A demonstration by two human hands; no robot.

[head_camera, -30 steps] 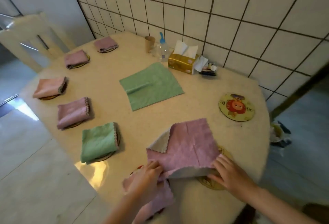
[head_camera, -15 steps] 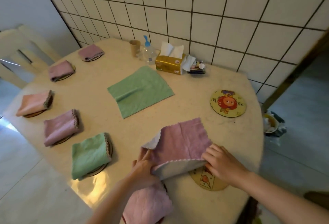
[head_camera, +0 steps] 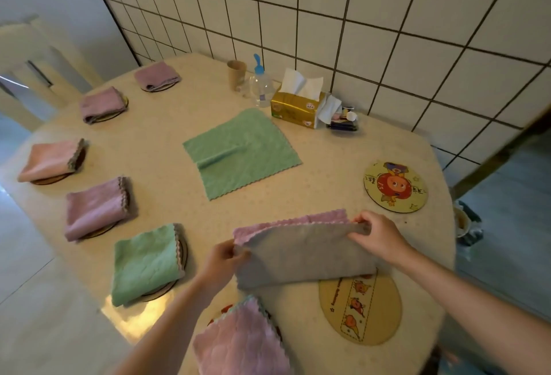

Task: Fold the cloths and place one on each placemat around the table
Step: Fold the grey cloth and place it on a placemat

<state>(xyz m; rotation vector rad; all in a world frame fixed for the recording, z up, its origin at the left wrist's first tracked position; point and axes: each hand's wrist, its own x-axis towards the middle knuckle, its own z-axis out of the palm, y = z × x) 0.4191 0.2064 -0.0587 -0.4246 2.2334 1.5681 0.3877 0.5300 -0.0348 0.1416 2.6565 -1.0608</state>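
Observation:
A pink cloth with a grey underside [head_camera: 301,252] lies folded in half on the table's near side. My left hand [head_camera: 222,261] pinches its left corners and my right hand [head_camera: 380,234] pinches its right corners. A bare round placemat [head_camera: 360,309] lies just under its near edge. Another bare placemat with a lion picture [head_camera: 395,186] sits at the right. An unfolded green cloth [head_camera: 241,152] is spread in the middle. Folded cloths rest on placemats along the left: green [head_camera: 146,262], purple [head_camera: 95,207], pink [head_camera: 50,159], purple [head_camera: 101,103], purple [head_camera: 156,76]. One more folded pink cloth [head_camera: 238,342] sits nearest me.
A tissue box [head_camera: 296,106], a clear bottle with a blue cap [head_camera: 261,85], a paper cup [head_camera: 236,74] and small items [head_camera: 343,119] stand by the tiled wall. A pale chair [head_camera: 32,61] stands at the far left. The table edge [head_camera: 447,255] drops to the floor at the right.
Both hands have brought the near edge of the pink cloth over to its far edge, so the grey underside now faces up. The camera has moved closer.

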